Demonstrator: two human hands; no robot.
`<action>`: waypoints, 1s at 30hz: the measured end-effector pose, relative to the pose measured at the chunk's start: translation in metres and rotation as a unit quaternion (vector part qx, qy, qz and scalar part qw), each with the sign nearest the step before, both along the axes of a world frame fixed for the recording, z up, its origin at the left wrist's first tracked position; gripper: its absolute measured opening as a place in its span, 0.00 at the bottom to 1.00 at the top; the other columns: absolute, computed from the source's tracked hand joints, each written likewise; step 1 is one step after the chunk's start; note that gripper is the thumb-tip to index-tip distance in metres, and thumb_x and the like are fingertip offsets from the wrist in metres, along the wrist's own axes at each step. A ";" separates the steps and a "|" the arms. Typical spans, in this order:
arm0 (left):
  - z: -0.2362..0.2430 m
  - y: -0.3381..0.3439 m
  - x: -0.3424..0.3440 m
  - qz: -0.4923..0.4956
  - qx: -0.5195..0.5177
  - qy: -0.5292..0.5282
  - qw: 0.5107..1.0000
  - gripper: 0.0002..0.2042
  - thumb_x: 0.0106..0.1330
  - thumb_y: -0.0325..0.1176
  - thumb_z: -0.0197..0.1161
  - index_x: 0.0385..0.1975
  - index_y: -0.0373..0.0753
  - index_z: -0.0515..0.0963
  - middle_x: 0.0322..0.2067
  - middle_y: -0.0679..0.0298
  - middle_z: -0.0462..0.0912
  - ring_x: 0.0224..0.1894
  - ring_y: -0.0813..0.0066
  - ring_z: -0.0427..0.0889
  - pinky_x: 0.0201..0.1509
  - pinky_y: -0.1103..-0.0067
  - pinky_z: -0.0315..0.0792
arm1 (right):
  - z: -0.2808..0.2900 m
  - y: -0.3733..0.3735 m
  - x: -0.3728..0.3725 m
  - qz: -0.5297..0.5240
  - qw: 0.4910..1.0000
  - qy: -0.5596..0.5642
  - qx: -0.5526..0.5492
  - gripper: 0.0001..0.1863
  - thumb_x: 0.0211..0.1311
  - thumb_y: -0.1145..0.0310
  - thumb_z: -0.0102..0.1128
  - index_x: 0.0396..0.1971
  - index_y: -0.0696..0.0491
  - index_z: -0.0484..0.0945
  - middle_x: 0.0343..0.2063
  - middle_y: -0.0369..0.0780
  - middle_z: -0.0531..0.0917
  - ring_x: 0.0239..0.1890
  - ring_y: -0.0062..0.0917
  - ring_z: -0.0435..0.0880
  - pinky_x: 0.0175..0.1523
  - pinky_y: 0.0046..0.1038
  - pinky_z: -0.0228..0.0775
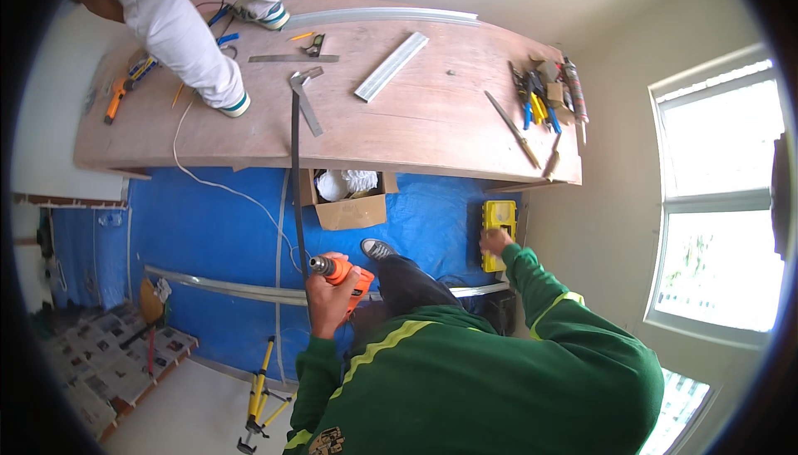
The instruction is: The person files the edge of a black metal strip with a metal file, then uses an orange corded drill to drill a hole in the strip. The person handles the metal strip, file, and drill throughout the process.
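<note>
My left hand (331, 297) grips an orange power drill (349, 282) with its silver chuck pointing forward, beside a long dark strip (296, 185) that runs down from the bench. My right hand (497, 241) reaches to a yellow plastic case (499, 212) on the blue floor sheet; its fingers are blurred, so their grip is unclear. On the wooden bench (440, 122) lie a metal square (306, 102), a steel ruler (274, 59), a short metal channel (391, 67), a saw (511, 127) and a cluster of hand tools (536, 98).
Another person's legs (179, 48) stand on the bench at upper left. A cardboard box (353, 212) sits below the bench on blue sheeting (199, 222). A white cable crosses the floor. A long metal rail (224, 286) and yellow tripod (264, 364) lie leftward. Windows (719, 172) fill the right wall.
</note>
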State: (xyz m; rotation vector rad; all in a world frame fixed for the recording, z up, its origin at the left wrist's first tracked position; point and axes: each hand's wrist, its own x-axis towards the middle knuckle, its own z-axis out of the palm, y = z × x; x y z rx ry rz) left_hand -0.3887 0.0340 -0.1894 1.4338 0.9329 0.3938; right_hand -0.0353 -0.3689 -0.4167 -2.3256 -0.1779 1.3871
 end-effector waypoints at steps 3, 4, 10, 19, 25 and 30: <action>-0.002 -0.008 -0.019 -0.021 0.043 -0.004 0.999 0.17 0.65 0.27 0.79 0.49 0.32 0.80 0.46 0.59 0.87 0.46 0.73 0.85 0.56 0.71 0.82 | -0.038 -0.114 -0.077 0.164 0.982 0.047 -0.084 0.17 0.63 0.60 0.72 0.48 0.50 0.88 0.39 0.36 0.93 0.43 0.31 0.92 0.42 0.40 0.85; -0.003 -0.011 -0.026 -0.025 0.029 0.003 0.999 0.17 0.64 0.26 0.79 0.50 0.32 0.80 0.46 0.59 0.86 0.46 0.73 0.85 0.56 0.71 0.82 | -0.043 -0.144 -0.106 0.281 0.954 0.058 -0.087 0.18 0.60 0.58 0.75 0.47 0.48 0.90 0.40 0.33 0.93 0.46 0.32 0.92 0.45 0.42 0.85; -0.015 -0.031 -0.078 -0.051 0.005 -0.001 0.999 0.18 0.64 0.24 0.79 0.50 0.33 0.80 0.45 0.61 0.86 0.44 0.73 0.86 0.54 0.72 0.83 | 0.023 -0.241 -0.269 -0.073 0.992 0.072 -0.071 0.23 0.61 0.55 0.79 0.54 0.48 0.91 0.43 0.38 0.94 0.43 0.30 0.93 0.51 0.32 0.87; -0.003 -0.079 -0.080 -0.067 0.019 0.051 0.996 0.16 0.60 0.28 0.80 0.45 0.34 0.81 0.41 0.61 0.87 0.40 0.73 0.87 0.49 0.71 0.84 | 0.058 -0.264 -0.267 -0.091 0.982 0.127 -0.103 0.14 0.64 0.62 0.71 0.46 0.51 0.91 0.44 0.43 0.93 0.44 0.30 0.92 0.53 0.35 0.84; 0.030 -0.106 0.020 -0.112 0.023 0.036 0.993 0.16 0.62 0.28 0.78 0.47 0.32 0.80 0.40 0.61 0.87 0.39 0.72 0.87 0.49 0.71 0.83 | 0.021 -0.188 -0.112 0.180 0.983 0.022 -0.024 0.11 0.60 0.68 0.70 0.42 0.51 0.89 0.44 0.41 0.93 0.40 0.30 0.93 0.46 0.35 0.87; 0.024 -0.092 0.155 -0.180 0.072 0.105 0.975 0.13 0.63 0.32 0.77 0.41 0.34 0.81 0.34 0.62 0.87 0.36 0.74 0.86 0.46 0.71 0.81 | 0.048 -0.104 0.046 0.089 0.995 0.006 0.037 0.19 0.67 0.66 0.59 0.54 0.58 0.86 0.37 0.46 0.92 0.33 0.28 0.93 0.40 0.33 0.85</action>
